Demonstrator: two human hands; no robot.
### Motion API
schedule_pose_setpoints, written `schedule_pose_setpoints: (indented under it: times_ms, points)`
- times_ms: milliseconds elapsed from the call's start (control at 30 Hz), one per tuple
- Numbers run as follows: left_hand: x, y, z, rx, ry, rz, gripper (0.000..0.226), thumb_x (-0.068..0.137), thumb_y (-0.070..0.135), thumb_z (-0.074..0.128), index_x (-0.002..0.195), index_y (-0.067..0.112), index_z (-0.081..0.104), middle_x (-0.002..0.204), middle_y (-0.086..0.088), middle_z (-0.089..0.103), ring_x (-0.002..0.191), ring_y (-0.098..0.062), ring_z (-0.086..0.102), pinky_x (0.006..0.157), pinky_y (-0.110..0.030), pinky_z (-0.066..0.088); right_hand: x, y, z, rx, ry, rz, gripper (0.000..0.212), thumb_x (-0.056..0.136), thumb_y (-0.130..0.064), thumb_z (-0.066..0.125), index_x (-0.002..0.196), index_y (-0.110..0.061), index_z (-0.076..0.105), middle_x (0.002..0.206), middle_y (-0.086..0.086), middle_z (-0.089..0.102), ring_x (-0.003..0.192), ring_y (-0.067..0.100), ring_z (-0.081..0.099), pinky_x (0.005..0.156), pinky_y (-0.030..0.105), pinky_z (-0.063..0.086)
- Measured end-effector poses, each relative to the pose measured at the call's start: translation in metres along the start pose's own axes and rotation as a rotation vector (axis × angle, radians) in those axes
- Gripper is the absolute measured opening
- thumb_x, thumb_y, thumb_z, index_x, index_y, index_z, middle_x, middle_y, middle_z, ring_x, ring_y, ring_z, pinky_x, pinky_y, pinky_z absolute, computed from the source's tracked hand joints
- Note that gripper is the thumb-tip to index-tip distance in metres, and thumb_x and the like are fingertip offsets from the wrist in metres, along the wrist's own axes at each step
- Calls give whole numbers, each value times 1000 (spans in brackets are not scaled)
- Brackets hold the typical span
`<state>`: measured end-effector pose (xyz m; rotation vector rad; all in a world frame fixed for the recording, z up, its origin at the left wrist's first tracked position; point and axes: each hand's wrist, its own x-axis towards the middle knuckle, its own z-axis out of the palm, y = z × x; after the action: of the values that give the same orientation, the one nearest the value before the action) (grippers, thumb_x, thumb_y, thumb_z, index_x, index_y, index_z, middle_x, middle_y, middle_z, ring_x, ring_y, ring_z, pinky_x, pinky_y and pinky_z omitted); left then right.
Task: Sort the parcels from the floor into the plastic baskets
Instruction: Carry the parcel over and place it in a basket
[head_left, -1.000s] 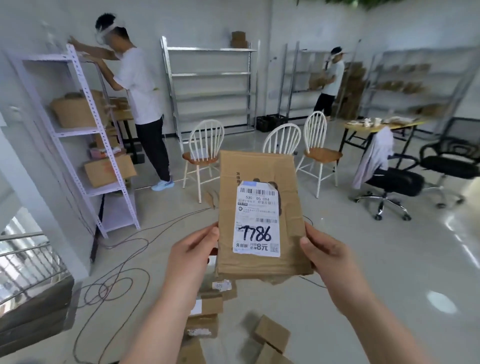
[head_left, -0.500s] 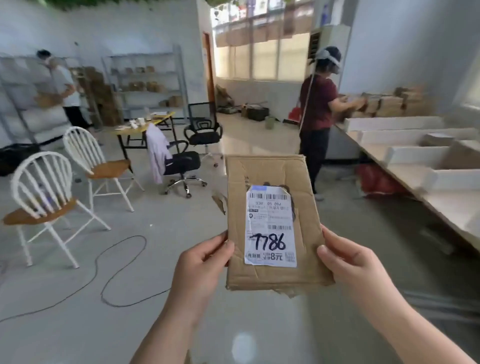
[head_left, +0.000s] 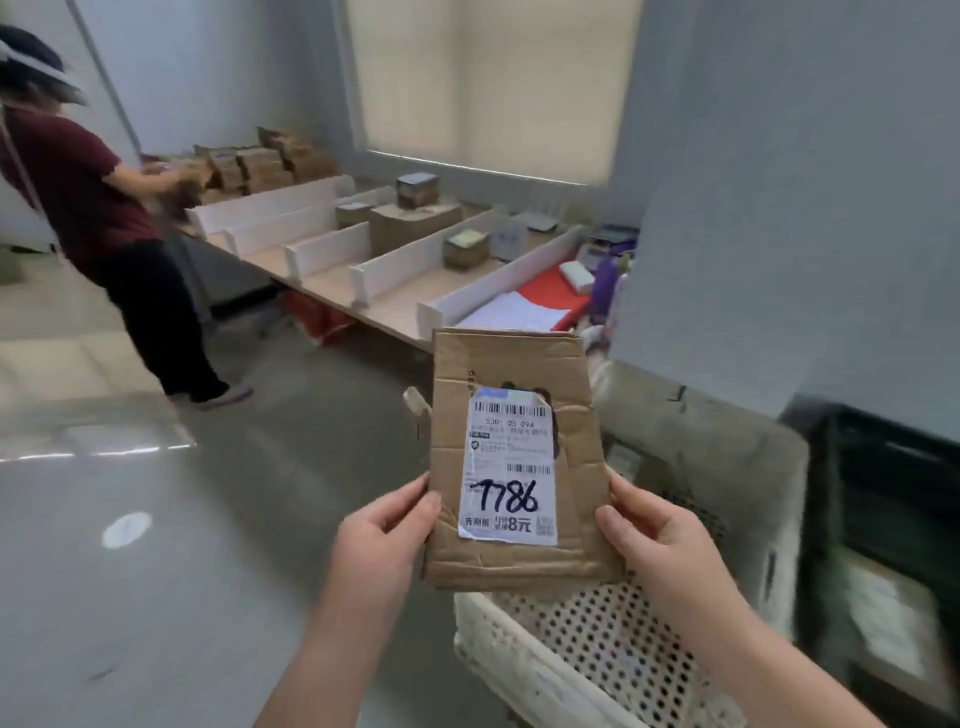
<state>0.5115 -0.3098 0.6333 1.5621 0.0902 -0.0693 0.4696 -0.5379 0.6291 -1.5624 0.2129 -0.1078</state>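
grey floor (head_left: 156, 571) filled the left side, and a long table (head_left: 332, 280) with white dividers stood far back, where a person in a dark red top (head_left: 78, 187) sorted boxes. both hands held up a flat brown parcel (head_left: 519, 364) with a white label (head_left: 511, 473) marked 1786. the left hand (head_left: 384, 540) and the right hand (head_left: 660, 540) pinched its lower edges, thumbs in front. it was over a white basket (head_left: 597, 654) full of holes, at the near right.

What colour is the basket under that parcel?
Off-white perforated plastic basket, dotted with round holes, seen in the head view.
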Motion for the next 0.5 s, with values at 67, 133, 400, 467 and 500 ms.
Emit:
schedule_pose_setpoints:
  times_ms: [67,133,400,467,500]
  points:
    - [22,-8,51,5,-103,-30,20,86,13,66,92,32,71,87,9,75,80,-4,70,66,-17,53,9,6,-45,-15,93,36,42,92,-3,54,130,-21,54,104,-18,70,95,-2,66,74,10,52]
    - [40,-18,99,5,-195,-61,21,87,13,64,99,29,70,89,8,75,81,-5,70,63,-16,52,17,13,-86,-28,169,49,42,92,-5,55,131,-23,54,106,-21,69,99,-2,64,79,11,52]
    - [102,-64,233,111,-503,-156,38,89,9,60,115,38,59,88,16,74,78,3,68,54,-8,48,69,65,-177,-55,406,217,45,95,-13,53,138,-26,45,114,-27,59,92,-19,58,77,6,49]
    - [126,-85,255,165,-549,-212,47,90,11,60,131,33,51,93,17,72,80,2,68,55,-10,50,90,84,-184,-65,443,291,48,96,-14,52,140,-28,41,131,-17,55,111,-5,54,98,23,46]
    - [138,-97,265,193,-573,-235,51,90,12,61,135,33,47,94,18,70,80,2,68,57,-12,51,102,95,-187,-57,463,339,49,96,-14,51,141,-29,39,135,-14,52,118,4,51,103,31,44]
